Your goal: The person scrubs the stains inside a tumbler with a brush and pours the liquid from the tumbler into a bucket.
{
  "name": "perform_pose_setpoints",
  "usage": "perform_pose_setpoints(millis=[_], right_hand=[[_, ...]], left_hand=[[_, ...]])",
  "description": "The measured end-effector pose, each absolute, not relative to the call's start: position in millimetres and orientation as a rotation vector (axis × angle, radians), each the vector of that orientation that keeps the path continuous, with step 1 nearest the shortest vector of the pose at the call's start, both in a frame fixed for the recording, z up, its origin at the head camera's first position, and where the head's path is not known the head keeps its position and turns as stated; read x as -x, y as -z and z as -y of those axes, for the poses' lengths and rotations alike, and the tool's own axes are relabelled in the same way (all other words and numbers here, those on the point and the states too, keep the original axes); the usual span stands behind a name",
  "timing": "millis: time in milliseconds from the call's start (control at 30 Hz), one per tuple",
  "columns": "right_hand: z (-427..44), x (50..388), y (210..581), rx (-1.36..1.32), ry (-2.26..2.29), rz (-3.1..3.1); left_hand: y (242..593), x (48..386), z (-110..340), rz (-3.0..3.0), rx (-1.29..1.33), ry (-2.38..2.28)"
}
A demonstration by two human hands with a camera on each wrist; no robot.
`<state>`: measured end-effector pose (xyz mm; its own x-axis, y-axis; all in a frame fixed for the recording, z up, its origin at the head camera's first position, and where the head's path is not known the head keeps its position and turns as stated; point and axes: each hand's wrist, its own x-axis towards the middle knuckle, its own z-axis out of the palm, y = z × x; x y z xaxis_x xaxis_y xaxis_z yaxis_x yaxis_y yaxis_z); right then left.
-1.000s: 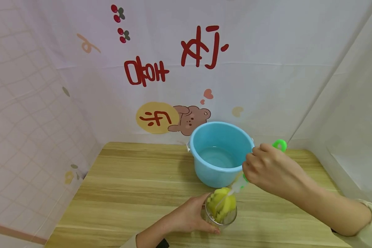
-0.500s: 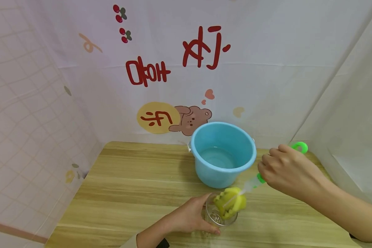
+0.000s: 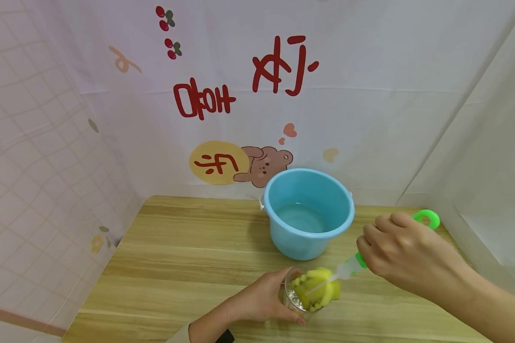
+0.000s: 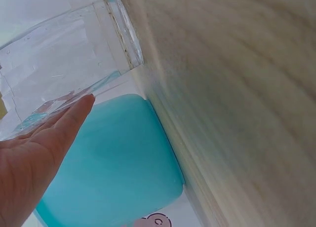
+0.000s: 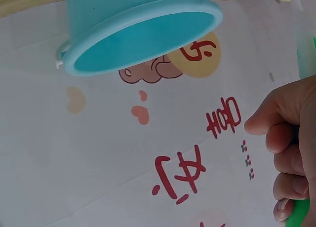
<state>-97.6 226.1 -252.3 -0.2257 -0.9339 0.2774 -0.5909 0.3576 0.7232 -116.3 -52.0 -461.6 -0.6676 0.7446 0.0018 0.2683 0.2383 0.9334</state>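
A clear glass [image 3: 293, 296] stands on the wooden table, and my left hand [image 3: 259, 297] grips it with thumb and fingers around its side. In the left wrist view the glass [image 4: 64, 54] rests on the wood, the fingers of my left hand [image 4: 42, 153] along its wall. My right hand [image 3: 405, 247] is curled round the green and white handle of a brush [image 3: 352, 267]. The brush's yellow sponge head [image 3: 322, 288] is at the mouth of the glass, partly inside it. In the right wrist view my right hand [image 5: 294, 148] holds the green handle.
A light blue bucket [image 3: 302, 243] stands just behind the glass, with a shallow layer of what looks like water inside. A white cloth [image 3: 369, 119] with red characters and a bear print hangs behind the wooden table [image 3: 176, 247]. More cloth hangs at both sides.
My right hand has moved to the right and slightly down with the brush. The sponge head has shifted right and tilted in the glass's mouth. My left hand and the glass have hardly moved.
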Motion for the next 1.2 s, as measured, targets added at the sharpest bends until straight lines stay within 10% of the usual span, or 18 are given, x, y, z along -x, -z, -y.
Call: perform_pose_setpoints(millis=[1200], right_hand=[[-270.3, 122.5, 287.6, -1.205, 0.418, 2.088]], left_hand=[[462.6, 114.9, 52.8, -2.067, -0.932, -1.447]])
